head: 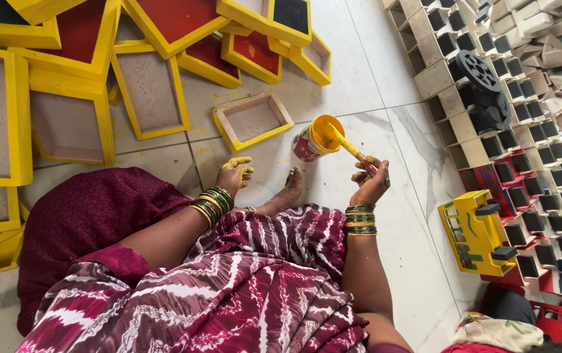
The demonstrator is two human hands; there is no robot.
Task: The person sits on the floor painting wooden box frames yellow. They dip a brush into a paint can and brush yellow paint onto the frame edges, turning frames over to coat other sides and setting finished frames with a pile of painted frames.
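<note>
Gripping a paintbrush (348, 146) w/ the right hand (370, 183), fingers pinched round the handle, bristle end dipped into the small paint can (313, 138) full of yellow paint. That can stands on the tiled floor (385, 222) just past the person's bare foot (289, 191), approx mid-floor, near a tile joint. Left hand (235, 174) isn't holding anything, fingers loosely curled and smeared w/ yellow, hovering over the floor just left of the foot. Both wrists carry stacks of green & gold bangles.

Closest piece to the can is a small shallow wooden tray (253, 119) w/ yellow-painted rim, lying flat on the floor just left of it, not touching. Beyond that, towards the far left corner of the floor, a pile of bigger yellow-framed trays (71, 98), some w/ red insides, overlapping each other. Along the right edge of the floor: rows of unpainted wooden blocks w/ black squares (523, 98), a few black wheels (480, 75) on top, and a yellow toy bus (474, 232) lying near the person's right elbow.
</note>
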